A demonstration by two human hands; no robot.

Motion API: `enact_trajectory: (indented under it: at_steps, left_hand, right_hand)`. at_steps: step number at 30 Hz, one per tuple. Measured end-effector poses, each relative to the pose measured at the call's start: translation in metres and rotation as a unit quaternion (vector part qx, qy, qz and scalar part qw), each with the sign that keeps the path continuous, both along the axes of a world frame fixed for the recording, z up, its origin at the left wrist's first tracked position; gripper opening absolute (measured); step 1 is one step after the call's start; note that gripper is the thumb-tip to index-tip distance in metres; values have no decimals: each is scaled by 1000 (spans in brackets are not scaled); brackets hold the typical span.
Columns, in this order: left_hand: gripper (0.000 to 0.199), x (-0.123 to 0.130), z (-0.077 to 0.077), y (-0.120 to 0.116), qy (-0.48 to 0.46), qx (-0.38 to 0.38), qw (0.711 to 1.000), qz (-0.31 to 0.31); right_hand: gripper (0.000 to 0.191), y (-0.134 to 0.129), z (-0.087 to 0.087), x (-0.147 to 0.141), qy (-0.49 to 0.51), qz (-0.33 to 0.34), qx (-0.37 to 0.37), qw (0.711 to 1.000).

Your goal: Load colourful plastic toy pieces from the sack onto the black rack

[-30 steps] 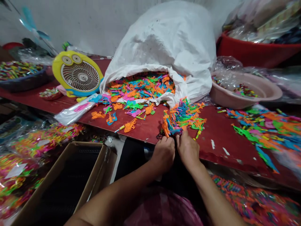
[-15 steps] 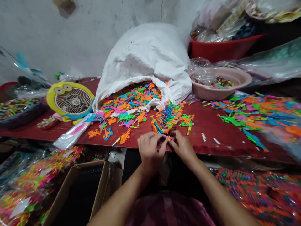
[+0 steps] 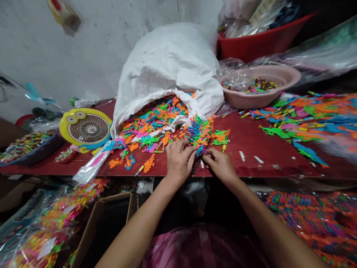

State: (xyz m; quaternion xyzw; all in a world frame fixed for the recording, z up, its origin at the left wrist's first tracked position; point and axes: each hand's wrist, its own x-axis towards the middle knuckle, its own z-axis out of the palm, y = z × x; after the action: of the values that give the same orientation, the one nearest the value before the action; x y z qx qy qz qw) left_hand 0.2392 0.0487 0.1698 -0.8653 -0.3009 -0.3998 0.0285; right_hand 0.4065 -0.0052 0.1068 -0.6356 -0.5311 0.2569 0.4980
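Note:
A dense row of small gun-shaped plastic toys (image 3: pixel 198 130) in orange, blue, green and pink lies on the red tabletop in front of the sack. My left hand (image 3: pixel 180 162) is curled at the near end of this row, thumb and fingers closed on a blue toy gun (image 3: pixel 200 150). Across from it, my right hand (image 3: pixel 220 163) pinches at the same spot, its fingertips partly hiding what they grip. Beneath the fingers a dark, patterned strip (image 3: pixel 196 165) shows. Loose orange toys (image 3: pixel 149 163) are scattered left of my left hand.
A white sack (image 3: pixel 167 59) spills more toys behind the row. A yellow fan (image 3: pixel 86 128) and a clear plastic bag (image 3: pixel 93 165) are to the left. A pink basin (image 3: pixel 256 98) and another toy pile (image 3: pixel 315 119) lie right. An open carton (image 3: pixel 102 227) stands below the table edge.
Both hands have moved up slightly, closer to the row. A blue toy now shows between them where a pink-and-orange piece showed before. The camera view has shifted and tilted a little.

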Motion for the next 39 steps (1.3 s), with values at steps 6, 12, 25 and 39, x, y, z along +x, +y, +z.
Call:
enact_trajectory:
  at_steps: [6, 12, 25, 39]
  left_hand:
    - [16, -16, -31, -18, -207, 6, 975, 82]
    - [26, -15, -84, -25, -246, -176, 949, 86]
    - [11, -8, -87, -20, -16, -194, 977, 88]
    - [18, -10, -81, -31, 9, -231, 973, 15]
  right_hand:
    - [20, 1, -3, 0, -1, 8, -7, 1000]
    - [20, 0, 3, -11, -148, -13, 6, 989]
    - [32, 4, 10, -35, -416, -92, -71, 902]
    - [28, 19, 11, 1, -316, -61, -74, 944]
